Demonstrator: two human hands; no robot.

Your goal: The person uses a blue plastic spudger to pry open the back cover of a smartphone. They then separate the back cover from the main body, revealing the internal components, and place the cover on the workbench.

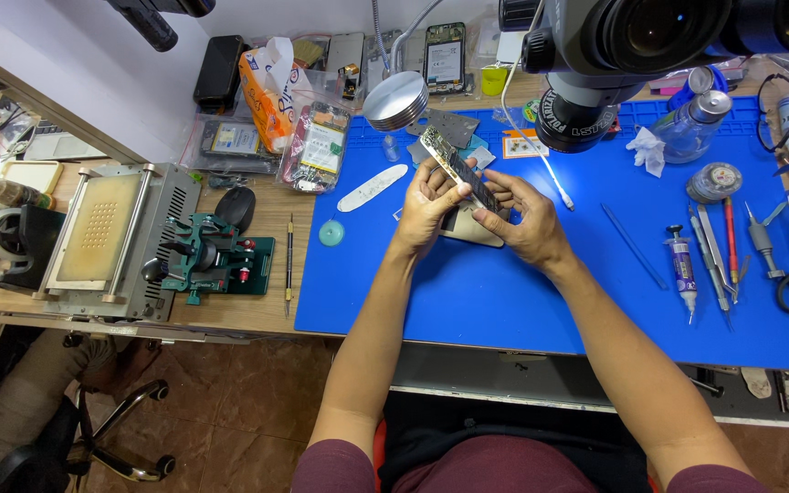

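Both hands met above the blue work mat (468, 292) that covered the right part of the counter (267, 219). The left hand (426, 205) and the right hand (518, 219) together held a narrow circuit board (457, 162), tilted so that its far end pointed up and away toward the left. The grip of the left hand was pinched on the board's lower left edge, with the thumb lying against the board's face. The grip of the right hand was pinched on the board's lower right end, fingers curled beneath it. The board was raised off the mat, directly over a pale flat object (472, 228) that lay beneath the hands and was largely hidden by them. A microscope head (595, 82) hung above the mat, just beyond and to the right of the board. A round metal lamp head (395, 100) stood near the board's far end. A white oblong strip (372, 187) and a small teal disc (331, 233) lay on the mat left of the left hand. A syringe (683, 269) and a row of tweezers (712, 260) lay well apart to the right. A green clamp fixture (216, 260) sat on the counter beside a grey plate machine (107, 237).
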